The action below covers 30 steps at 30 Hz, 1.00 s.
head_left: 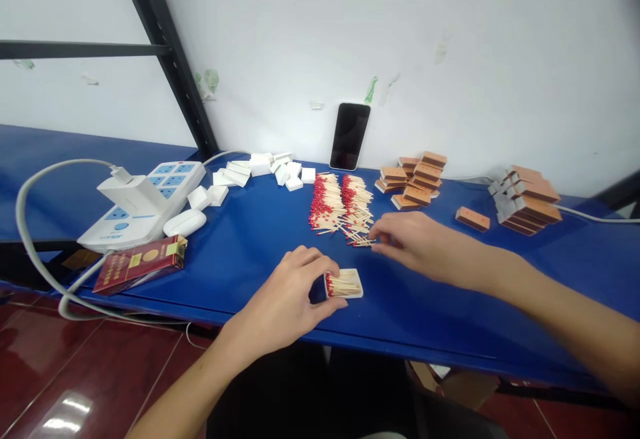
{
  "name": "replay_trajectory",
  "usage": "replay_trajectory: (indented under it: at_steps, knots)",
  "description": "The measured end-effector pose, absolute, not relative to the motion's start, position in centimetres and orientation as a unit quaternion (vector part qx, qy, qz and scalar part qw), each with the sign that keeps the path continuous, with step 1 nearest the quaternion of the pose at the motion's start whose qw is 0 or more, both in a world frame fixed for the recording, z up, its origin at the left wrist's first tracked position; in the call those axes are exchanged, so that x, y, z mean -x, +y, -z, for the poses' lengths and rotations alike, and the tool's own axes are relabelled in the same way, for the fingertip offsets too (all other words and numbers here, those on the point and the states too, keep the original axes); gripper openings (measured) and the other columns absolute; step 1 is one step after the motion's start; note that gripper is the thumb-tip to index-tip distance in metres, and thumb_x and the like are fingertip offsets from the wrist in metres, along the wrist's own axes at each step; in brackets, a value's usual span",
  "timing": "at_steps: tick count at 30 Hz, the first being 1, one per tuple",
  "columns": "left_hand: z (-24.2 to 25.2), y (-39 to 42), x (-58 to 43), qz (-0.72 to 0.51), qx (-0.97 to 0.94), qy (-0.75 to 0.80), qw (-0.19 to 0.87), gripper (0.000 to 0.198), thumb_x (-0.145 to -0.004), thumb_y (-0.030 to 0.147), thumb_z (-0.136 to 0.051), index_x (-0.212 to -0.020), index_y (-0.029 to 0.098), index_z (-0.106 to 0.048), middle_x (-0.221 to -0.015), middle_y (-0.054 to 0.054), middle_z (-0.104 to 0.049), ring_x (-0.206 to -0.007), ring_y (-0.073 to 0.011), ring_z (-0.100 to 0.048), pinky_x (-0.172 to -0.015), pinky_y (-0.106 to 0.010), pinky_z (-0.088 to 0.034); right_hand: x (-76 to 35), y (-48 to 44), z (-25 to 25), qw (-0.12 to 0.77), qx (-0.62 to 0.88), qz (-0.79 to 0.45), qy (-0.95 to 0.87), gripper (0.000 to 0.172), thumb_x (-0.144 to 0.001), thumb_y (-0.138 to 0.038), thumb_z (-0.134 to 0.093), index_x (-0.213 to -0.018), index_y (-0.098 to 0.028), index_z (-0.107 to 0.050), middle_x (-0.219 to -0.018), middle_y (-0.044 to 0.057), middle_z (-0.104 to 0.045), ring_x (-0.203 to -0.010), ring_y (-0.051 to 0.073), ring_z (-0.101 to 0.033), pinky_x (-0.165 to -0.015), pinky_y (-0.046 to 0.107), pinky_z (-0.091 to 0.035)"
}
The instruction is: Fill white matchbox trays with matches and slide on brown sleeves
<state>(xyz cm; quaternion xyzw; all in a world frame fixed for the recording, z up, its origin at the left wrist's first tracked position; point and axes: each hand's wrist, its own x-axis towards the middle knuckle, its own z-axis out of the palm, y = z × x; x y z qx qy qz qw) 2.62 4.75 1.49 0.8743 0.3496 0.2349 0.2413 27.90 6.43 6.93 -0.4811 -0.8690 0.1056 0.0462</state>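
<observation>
My left hand [290, 292] is closed around one end of a small white matchbox tray [359, 291], thumb on the near side and fingers on the far side. Matches [344, 283] with red heads lie inside it, heads toward my palm. At the near right edge of the loose match pile [327, 202], the thumb and fingertips of my right hand [407, 242] close on the ends of a few matches [361, 241]. How many they hold cannot be made out. The pile lies in two columns, red heads to the left.
White inner trays [260, 165] are heaped at the back left. Orange matchboxes [425, 173] are piled at the back right, with one single box [473, 219] and a stack [530, 199] beyond. A phone [351, 135] leans on the wall. A power strip [165, 189], white mouse [185, 223] and red packet [143, 264] lie left.
</observation>
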Motion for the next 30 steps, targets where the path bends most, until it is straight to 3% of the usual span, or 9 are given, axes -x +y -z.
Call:
replay_trajectory:
  at_steps: [5, 11, 21, 30]
  knots:
    - [-1.6, 4.7, -2.7, -0.228, -0.873, 0.353, 0.247, 0.019, -0.089, 0.031, -0.071, -0.102, 0.023, -0.059, -0.103, -0.001, -0.063, -0.096, -0.0217, -0.054, -0.089, -0.038, -0.042, -28.6, 7.9, -5.6, 0.017, 0.478, -0.093, -0.873, 0.019, -0.098, -0.024, -0.048, -0.102, -0.016, -0.064, -0.098, 0.009, -0.062, -0.085, 0.021, -0.059, -0.074, 0.032, -0.043]
    - [-1.7, 4.7, -2.8, -0.222, -0.873, 0.356, 0.249, 0.02, -0.088, 0.031, -0.071, -0.102, 0.023, -0.059, -0.104, -0.001, -0.063, -0.095, -0.0217, -0.054, -0.087, -0.037, -0.043, -28.2, 8.7, -5.3, 0.003, 0.475, -0.101, -0.874, 0.016, -0.097, -0.023, -0.046, -0.088, -0.017, -0.059, -0.091, 0.007, -0.061, -0.082, 0.02, -0.056, -0.074, 0.031, -0.041]
    - [-1.6, 4.7, -2.5, -0.229, -0.873, 0.351, 0.249, 0.02, -0.089, 0.033, -0.071, -0.102, 0.023, -0.06, -0.103, -0.002, -0.063, -0.097, -0.0223, -0.055, -0.09, -0.038, -0.043, -28.2, 7.8, -5.6, 0.039, 0.585, -0.16, -0.794, 0.015, -0.087, -0.026, -0.052, -0.074, -0.02, -0.058, -0.071, 0.0, -0.058, -0.063, 0.014, -0.051, -0.058, 0.026, -0.036]
    - [-1.7, 4.7, -2.7, -0.228, -0.873, 0.354, 0.246, 0.02, -0.089, 0.033, -0.07, -0.102, 0.023, -0.06, -0.103, -0.002, -0.063, -0.097, -0.0221, -0.055, -0.089, -0.037, -0.043, -29.4, 7.2, -4.9, -0.055, 0.548, -0.105, -0.828, 0.01, -0.086, -0.023, -0.056, -0.077, -0.02, -0.057, -0.08, 0.004, -0.063, -0.07, 0.017, -0.058, -0.06, 0.026, -0.037]
